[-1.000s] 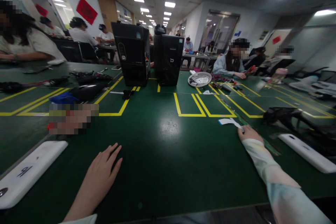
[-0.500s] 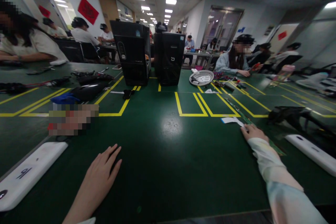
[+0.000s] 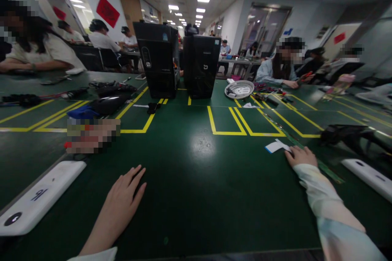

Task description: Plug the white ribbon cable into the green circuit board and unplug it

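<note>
My left hand [image 3: 124, 195] is open, palm down over the green table [image 3: 208, 195], with its fingers stretched forward and nothing in them. On the right, my right hand [image 3: 302, 157] has its fingers closed on the end of a white flat ribbon cable [image 3: 275, 146] with a blue tip. The cable lies on the tabletop and sticks out to the left of the fingers. Just beside and partly behind that hand runs a long, thin green circuit board strip [image 3: 329, 171]. The fingertips' exact grip is hard to make out.
Two black computer towers [image 3: 200, 67] stand at the back. A round white basket [image 3: 239, 89] is right of them. White long devices [image 3: 43, 195] lie at both sides. A blue-and-black item [image 3: 98, 107] and cables lie left. Co-workers sit beyond the table.
The view has shifted slightly, moving most things rightward in the picture. The white ribbon cable has turned and shows more of its face. My left hand keeps its open pose.
</note>
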Available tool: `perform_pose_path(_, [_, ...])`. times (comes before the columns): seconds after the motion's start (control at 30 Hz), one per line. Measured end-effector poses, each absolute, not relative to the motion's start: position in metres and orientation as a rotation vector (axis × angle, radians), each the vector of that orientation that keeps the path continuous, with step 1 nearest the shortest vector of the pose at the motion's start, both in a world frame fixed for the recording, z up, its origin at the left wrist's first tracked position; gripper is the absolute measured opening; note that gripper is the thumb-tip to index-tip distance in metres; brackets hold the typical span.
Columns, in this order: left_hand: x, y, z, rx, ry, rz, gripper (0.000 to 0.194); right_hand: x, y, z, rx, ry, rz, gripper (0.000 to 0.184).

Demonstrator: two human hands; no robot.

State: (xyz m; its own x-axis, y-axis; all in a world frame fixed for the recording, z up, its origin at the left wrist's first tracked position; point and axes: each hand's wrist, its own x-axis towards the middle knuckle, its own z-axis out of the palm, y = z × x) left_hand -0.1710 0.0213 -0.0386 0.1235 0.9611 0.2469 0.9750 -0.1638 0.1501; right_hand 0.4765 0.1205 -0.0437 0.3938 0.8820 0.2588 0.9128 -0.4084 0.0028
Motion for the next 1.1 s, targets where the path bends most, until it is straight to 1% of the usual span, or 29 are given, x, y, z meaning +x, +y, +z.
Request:
perform_pose_path(0.1, [-0.169,0.021,-0.036,-2.315,-2.007,-0.429,0.058,0.472,0.123,-0.049,-2.415,-1.733,-0.295,0.045])
perform_pose_path(0.3, [-0.168,0.02,-0.035,-2.32,-2.022,-0.423,0.058,0.431,0.119,-0.057,-2.165,-1.97,-0.191,0.05])
perform_pose_path(0.5, [-0.171,0.021,-0.039,-2.32,-2.004,-0.452,0.057,0.347,0.109,-0.047,-1.597,-2.202,0.044,0.043])
perform_pose_path(0.7, [-0.172,0.02,-0.042,-2.325,-1.964,-0.46,0.057,0.254,0.1,-0.043,-1.183,-2.347,0.08,0.036])
perform_pose_path(0.93, [-0.171,0.021,-0.039,-2.317,-1.976,-0.451,0.056,0.155,0.075,-0.031,-0.962,-2.568,0.222,0.044])
perform_pose_path(1.1, [-0.171,0.021,-0.038,-2.322,-1.991,-0.416,0.056,0.119,0.061,-0.015,-0.847,-2.693,0.379,0.051])
